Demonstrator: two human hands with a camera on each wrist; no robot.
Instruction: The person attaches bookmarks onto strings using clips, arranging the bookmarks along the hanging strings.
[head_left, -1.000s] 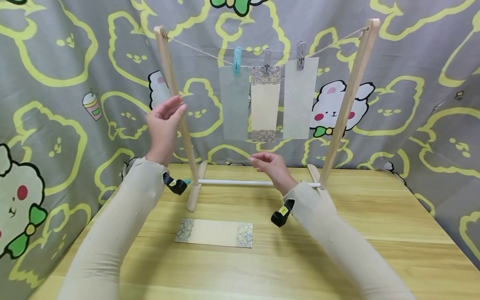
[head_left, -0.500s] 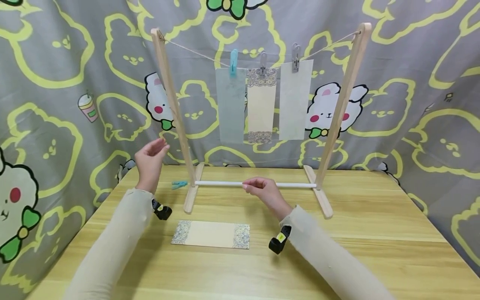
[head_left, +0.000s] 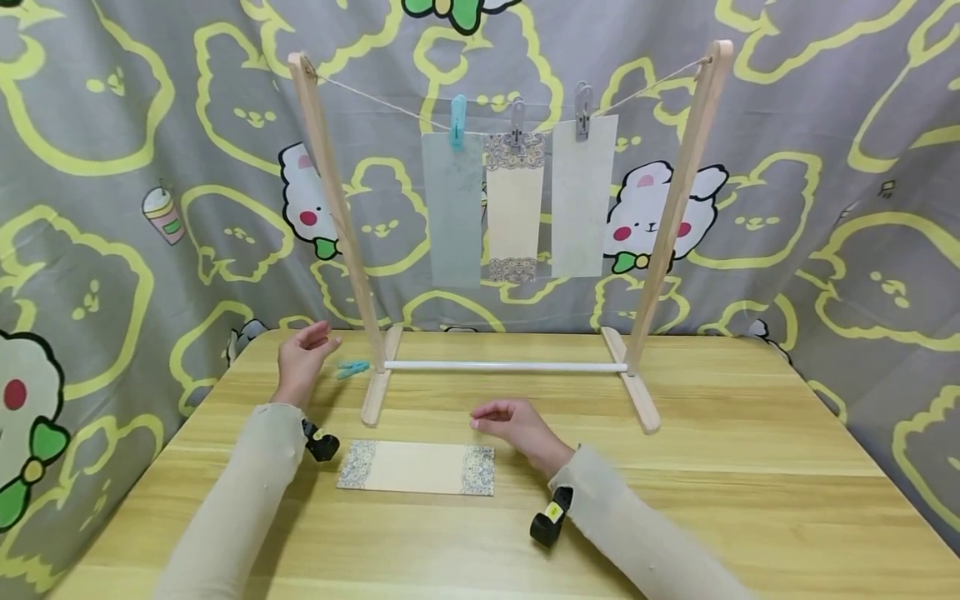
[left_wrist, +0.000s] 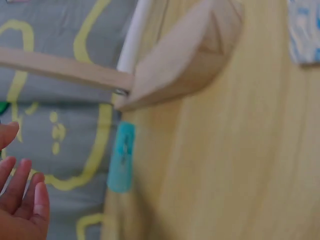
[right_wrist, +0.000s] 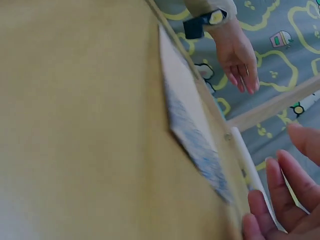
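My left hand [head_left: 302, 362] hovers near a blue clothespin [head_left: 353, 368] lying on the table beside the rack's left foot; nothing is between its loosely bent fingers. My right hand [head_left: 517, 429] is above the table, just past the right end of a cream card [head_left: 420, 467] with blue patterned ends, and holds nothing. On the rack's string hang a grey-green card [head_left: 453, 217] under a blue clothespin [head_left: 458, 121], a cream patterned card [head_left: 514, 212] under a grey clothespin [head_left: 517, 123], and a pale card [head_left: 582, 208] under another grey clothespin [head_left: 583, 112].
The wooden rack has a left post [head_left: 337, 208], a right post [head_left: 675, 208] and a white crossbar [head_left: 502, 366] low between them. A grey curtain [head_left: 780, 167] with yellow outlines rises behind the wooden table [head_left: 750, 467].
Both hands have come down from beside and in front of the rack towards the table. The loose blue clothespin, mostly hidden at first, now shows fully. The hanging cards stay on the string.
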